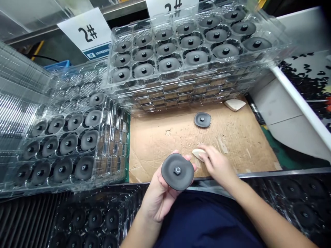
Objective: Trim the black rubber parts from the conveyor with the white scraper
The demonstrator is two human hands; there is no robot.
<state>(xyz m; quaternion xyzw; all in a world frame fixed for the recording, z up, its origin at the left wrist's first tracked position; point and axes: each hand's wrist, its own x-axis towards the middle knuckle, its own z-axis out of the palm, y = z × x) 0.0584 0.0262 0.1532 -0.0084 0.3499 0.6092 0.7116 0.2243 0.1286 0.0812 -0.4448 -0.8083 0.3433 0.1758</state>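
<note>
My left hand [157,196] holds a round black rubber disc [177,171] with a small nut at its centre, face up, just above the near edge of the cardboard sheet [160,137]. My right hand [217,163] rests on the cardboard beside it, fingers closed on a small pale wedge-shaped piece [198,153]. A second black disc [202,119] lies loose on the cardboard further back.
Stacks of clear plastic trays hold several black discs: one stack [191,51] at the back, another [64,137] on the left. Dark trays [88,220] sit near my lap. Another pale piece [234,104] lies back right. White "2#" signs [88,32] stand behind.
</note>
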